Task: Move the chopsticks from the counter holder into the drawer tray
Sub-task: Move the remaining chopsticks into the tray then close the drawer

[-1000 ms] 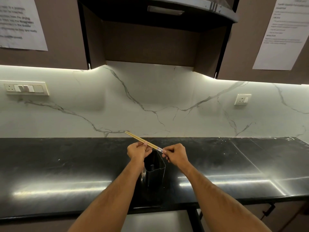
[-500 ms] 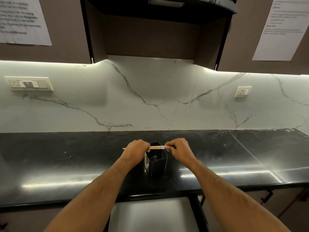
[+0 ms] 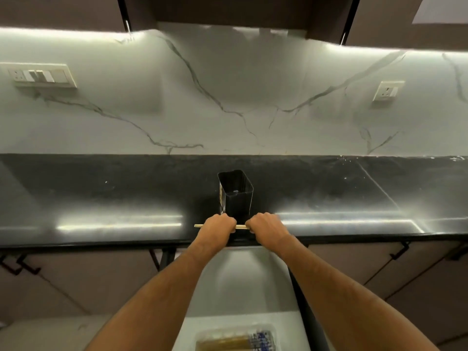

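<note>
Both my hands hold a pair of wooden chopsticks (image 3: pixel 240 226) level, just above the front edge of the black counter. My left hand (image 3: pixel 217 228) grips them near their left end, and a short tip sticks out past it. My right hand (image 3: pixel 266 226) grips their right end. Behind my hands stands the black counter holder (image 3: pixel 235 196), which looks empty inside. Below, in the open white drawer (image 3: pixel 243 287), lies a clear tray (image 3: pixel 235 338) with several chopsticks in it.
The black counter (image 3: pixel 101 198) runs the full width under a marble backsplash. Brown cabinet fronts with dark handles (image 3: pixel 400 250) flank the open drawer on both sides.
My hands carried the chopsticks from above the holder toward me to the counter's front edge, and turned them level. The view tilted down, so the open drawer and its tray now show.
</note>
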`<state>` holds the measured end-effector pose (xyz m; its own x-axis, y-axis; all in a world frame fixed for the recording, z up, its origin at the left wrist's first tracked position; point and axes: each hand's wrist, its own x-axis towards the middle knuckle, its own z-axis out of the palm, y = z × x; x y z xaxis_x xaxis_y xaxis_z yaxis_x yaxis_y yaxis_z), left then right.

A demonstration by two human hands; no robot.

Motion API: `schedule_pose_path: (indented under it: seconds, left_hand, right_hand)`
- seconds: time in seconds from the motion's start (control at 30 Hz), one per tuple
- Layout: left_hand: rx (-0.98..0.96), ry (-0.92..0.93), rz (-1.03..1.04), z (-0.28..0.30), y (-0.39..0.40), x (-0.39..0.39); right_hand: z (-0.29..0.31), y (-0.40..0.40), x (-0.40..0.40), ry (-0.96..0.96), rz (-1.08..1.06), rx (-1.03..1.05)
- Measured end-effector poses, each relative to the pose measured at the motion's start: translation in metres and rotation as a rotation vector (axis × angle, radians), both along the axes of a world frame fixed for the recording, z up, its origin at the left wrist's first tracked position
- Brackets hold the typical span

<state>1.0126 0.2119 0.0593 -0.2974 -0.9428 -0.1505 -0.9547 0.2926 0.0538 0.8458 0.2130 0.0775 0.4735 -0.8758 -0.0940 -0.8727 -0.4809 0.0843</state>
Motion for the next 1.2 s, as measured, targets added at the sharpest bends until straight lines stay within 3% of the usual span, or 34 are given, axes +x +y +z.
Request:
schedule_pose_path:
  seconds: [0.13,0.3,0.6,1.2]
  left_hand:
    - [0.070,0.008,0.001,-0.044,0.036,-0.011]
    - [-0.005,0.074,0.059,-0.106,0.105,-0.010]
    - [0.135,-0.012,0.091,-0.182,0.185,0.006]
    - [0.218,-0.002,0.126,-0.254,0.205,0.005]
  right_hand:
    - [-0.044,0.028,-0.013,0.025,0.018,0.100]
    - [-0.103,0.072,-0.038,-0.046,0.015,0.151]
    - [-0.187,0.142,-0.039,-0.015,0.117,0.275]
    - [-0.262,0.167,-0.029,-0.013,0.093,0.270]
